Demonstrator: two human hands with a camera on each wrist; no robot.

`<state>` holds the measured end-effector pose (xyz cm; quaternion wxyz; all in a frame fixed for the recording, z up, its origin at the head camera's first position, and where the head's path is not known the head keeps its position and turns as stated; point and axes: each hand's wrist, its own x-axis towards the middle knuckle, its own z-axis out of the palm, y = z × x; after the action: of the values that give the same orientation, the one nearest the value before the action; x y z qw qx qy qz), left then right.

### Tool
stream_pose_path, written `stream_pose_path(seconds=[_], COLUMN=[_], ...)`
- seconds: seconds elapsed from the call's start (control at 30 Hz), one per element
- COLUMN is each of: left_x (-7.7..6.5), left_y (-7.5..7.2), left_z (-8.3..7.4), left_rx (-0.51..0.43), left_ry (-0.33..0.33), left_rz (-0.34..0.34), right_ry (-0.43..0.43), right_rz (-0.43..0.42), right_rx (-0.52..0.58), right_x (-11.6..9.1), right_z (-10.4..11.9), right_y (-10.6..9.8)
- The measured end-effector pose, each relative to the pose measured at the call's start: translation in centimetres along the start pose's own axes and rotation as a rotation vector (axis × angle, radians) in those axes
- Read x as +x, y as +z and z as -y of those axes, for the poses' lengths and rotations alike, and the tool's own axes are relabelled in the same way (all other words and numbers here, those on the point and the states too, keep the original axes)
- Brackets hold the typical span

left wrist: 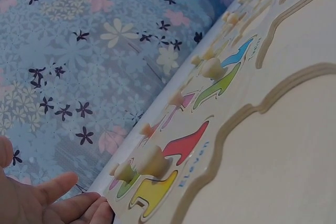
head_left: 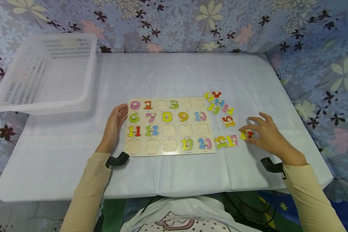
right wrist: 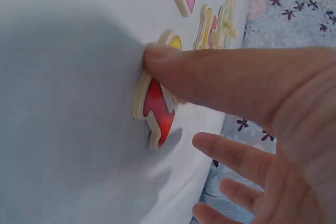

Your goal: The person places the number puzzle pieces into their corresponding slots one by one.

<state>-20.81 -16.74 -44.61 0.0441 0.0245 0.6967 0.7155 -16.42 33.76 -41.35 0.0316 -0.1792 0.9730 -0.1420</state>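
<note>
A wooden number puzzle board (head_left: 169, 127) lies on the table, partly filled with colourful knobbed numbers. My left hand (head_left: 115, 124) rests against its left edge with fingers fairly straight, holding nothing; in the left wrist view its fingertips (left wrist: 86, 205) show beside the board near the number 11 piece (left wrist: 152, 195). To the right of the board, my right hand (head_left: 264, 133) pinches a yellow-and-red number 18 piece (head_left: 246, 134) by its edges between thumb and index finger. In the right wrist view the thumb (right wrist: 173, 61) covers part of that piece, the other fingers spread apart.
Several loose number pieces lie right of the board, among them a 15 (head_left: 228, 121), a 17 (head_left: 232, 140) and a green-and-yellow 13 (head_left: 213, 108). A white plastic basket (head_left: 88, 74) stands at the back left. Patterned cloth hangs behind the table (head_left: 174, 177).
</note>
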Motion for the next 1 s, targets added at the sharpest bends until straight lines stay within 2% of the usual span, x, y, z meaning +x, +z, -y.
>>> stream_pose_path(seconds=[0.1, 0.27, 0.33, 0.43, 0.53, 0.67, 1.0], left_x=[0.0, 0.0, 0.1, 0.1, 0.1, 0.0, 0.2], left_y=[0.0, 0.1, 0.1, 0.0, -0.1, -0.2, -0.1], left_z=[0.0, 0.1, 0.2, 0.2, 0.3, 0.2, 0.2], left_rx=[-0.010, 0.011, 0.020, 0.026, 0.031, 0.035, 0.025], left_ry=[0.001, 0.000, 0.002, 0.003, 0.001, -0.002, -0.009], left_rz=[0.001, 0.000, 0.002, 0.003, 0.003, 0.002, -0.003], right_ry=[0.039, 0.101, 0.132, 0.150, 0.114, 0.043, 0.037], right_rz=[-0.045, -0.118, -0.109, -0.059, 0.004, 0.056, 0.006], right_rx=[-0.043, -0.176, -0.176, -0.117, -0.057, -0.036, -0.074], right_x=[-0.1, -0.8, -1.1, -1.6, -1.9, -2.0, -1.7], right_z=[-0.2, -0.8, -1.0, -1.3, -1.7, -1.9, -1.8], right_y=[-0.1, -0.5, -0.7, -1.1, -1.2, -1.0, -0.8])
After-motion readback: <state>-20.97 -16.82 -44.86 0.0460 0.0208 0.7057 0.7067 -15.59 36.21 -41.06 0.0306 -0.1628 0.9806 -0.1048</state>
